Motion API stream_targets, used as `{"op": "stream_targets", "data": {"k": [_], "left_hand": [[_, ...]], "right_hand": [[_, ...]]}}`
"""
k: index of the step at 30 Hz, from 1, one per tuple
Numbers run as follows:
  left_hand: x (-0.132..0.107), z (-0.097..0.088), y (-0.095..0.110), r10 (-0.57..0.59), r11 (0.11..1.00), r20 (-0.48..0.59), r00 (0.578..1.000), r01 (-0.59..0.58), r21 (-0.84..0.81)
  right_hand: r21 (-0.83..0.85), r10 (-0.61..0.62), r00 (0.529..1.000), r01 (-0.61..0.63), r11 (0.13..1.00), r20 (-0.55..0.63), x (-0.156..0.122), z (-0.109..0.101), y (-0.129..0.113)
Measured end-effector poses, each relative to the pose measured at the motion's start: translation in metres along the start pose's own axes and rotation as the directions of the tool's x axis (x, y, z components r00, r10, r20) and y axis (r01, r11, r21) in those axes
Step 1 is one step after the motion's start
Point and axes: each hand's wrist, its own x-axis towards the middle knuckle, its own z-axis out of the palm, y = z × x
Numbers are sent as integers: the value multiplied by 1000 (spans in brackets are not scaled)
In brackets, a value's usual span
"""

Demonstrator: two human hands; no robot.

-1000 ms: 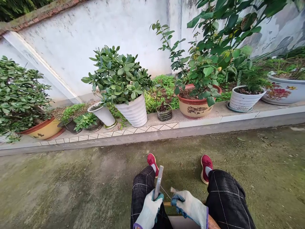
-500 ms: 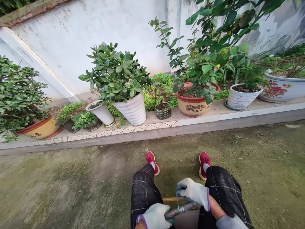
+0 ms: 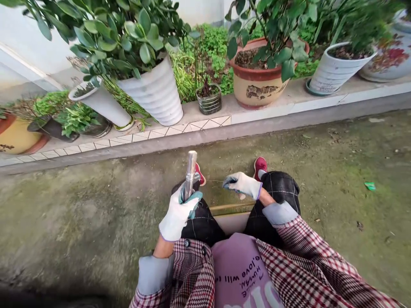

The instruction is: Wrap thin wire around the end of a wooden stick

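Stick (image 3: 192, 160) and wire (image 3: 190, 176) are what we have in hand: the stick points up and away from us above our left knee, with the wire wound in a band partway along it. Nearest to us are our lilac shirt (image 3: 240, 265) and checked jacket (image 3: 308, 244), then the hands. Our left hand (image 3: 176, 214) is clenched round the stick's lower part. Our right hand (image 3: 244, 184), well apart from it, has its fingers curled together and seems to pinch the wire, a thin stretch of which runs across from the band. Something pale shows just below that hand; we cannot tell whether we hold it.

Half a second ago the stick lay sideways with our right hand just above it; now it points up and that hand is off to the side. We judge that we are partway through a turn of winding, with the stretch between our hands keeping it taut.

Between our knees is a yellow bar (image 3: 233, 208), and past it our red shoes (image 3: 260, 165) rest on the mossy ground (image 3: 96, 214). Farther off, potted plants line a ledge (image 3: 263, 110), before a white wall (image 3: 201, 10).
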Motion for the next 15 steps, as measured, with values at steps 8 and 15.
{"op": "stream_targets", "data": {"k": [8, 15], "left_hand": [[-17, -1, 30, 192, 916, 94, 977, -144, -373], [-11, -19, 49, 307, 861, -14, 952, -284, -421]], "right_hand": [[25, -74, 926, 69, 997, 369, -31, 8, -28], [146, -218, 874, 171, 974, 434, -73, 9, -55]]}}
